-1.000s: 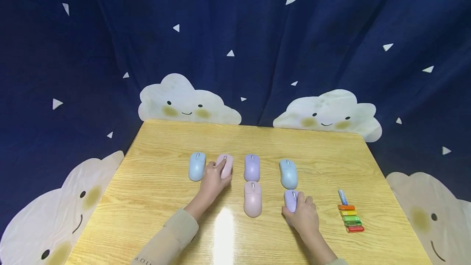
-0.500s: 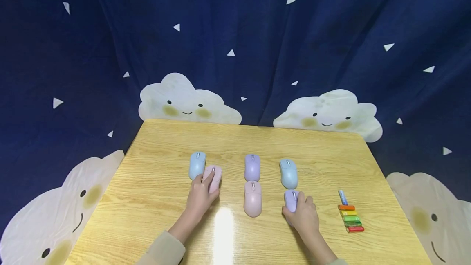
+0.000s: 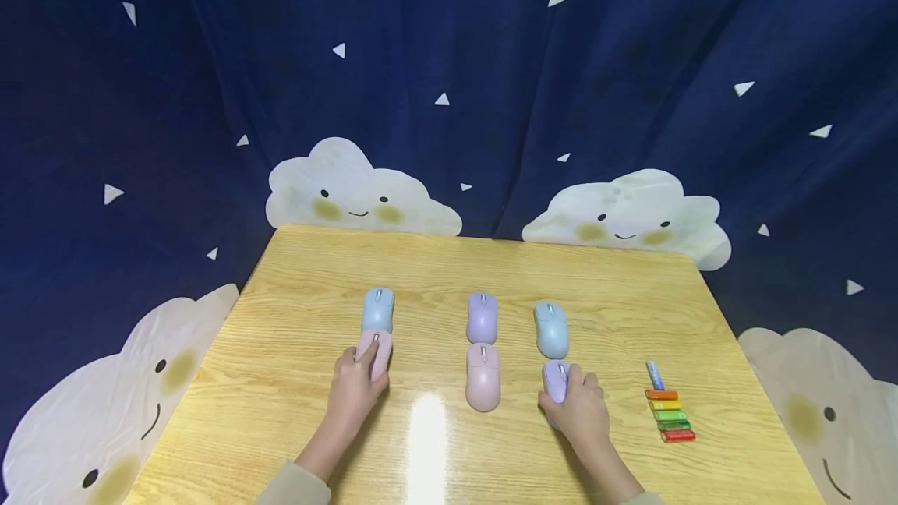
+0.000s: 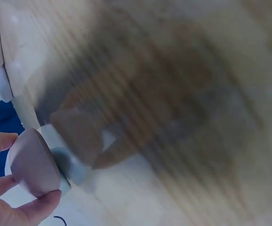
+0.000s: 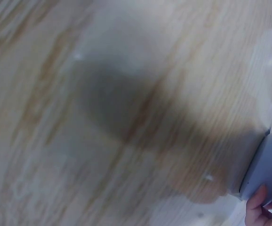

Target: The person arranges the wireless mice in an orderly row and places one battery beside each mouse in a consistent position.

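Note:
My left hand (image 3: 356, 390) grips a pink computer mouse (image 3: 380, 355) by its sides, right at the near end of a blue mouse (image 3: 379, 309). In the left wrist view, thumb and fingers pinch the pink mouse (image 4: 34, 164), and the blue one shows behind it. On the right, my right hand (image 3: 585, 410) holds a purple mouse (image 3: 556, 380) just below another blue mouse (image 3: 551, 330). The right wrist view shows that purple mouse (image 5: 264, 170) low at the right edge, with fingers along its side.
Between the hands, a second purple mouse (image 3: 482, 318) and a second pink mouse (image 3: 482, 377) stand end to end. Several coloured batteries (image 3: 669, 415) lie in a column at the right of the wooden table (image 3: 309, 271). A dark blue curtain (image 3: 393, 45) hangs behind.
My left hand has moved the pink mouse left and nearer, from beside the left blue mouse to its near end. The right hand stays on the purple mouse.

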`<state>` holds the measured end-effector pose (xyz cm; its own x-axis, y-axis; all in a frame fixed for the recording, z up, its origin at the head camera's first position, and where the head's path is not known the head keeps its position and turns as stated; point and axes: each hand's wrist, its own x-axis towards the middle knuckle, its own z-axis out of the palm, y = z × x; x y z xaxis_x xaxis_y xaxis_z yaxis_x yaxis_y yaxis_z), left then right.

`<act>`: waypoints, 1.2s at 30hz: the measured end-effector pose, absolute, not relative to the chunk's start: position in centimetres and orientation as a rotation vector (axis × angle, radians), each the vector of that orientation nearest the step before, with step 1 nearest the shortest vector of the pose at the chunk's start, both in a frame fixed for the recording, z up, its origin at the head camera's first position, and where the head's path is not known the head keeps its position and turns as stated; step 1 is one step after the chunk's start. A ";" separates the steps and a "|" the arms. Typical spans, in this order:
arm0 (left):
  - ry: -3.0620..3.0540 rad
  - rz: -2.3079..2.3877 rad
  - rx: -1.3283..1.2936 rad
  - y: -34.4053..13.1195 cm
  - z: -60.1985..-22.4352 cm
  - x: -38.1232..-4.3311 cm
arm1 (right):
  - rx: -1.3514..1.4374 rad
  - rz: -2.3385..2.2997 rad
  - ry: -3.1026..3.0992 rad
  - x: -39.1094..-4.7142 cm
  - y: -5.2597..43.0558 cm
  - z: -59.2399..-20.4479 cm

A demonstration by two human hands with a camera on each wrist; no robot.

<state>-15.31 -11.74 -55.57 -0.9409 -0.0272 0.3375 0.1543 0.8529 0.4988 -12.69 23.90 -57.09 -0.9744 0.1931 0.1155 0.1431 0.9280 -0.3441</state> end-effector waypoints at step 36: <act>-2.784 -0.840 -0.008 -12.6 -55.9 -15.0 | -0.266 0.516 -2.943 -12.6 23.8 -56.9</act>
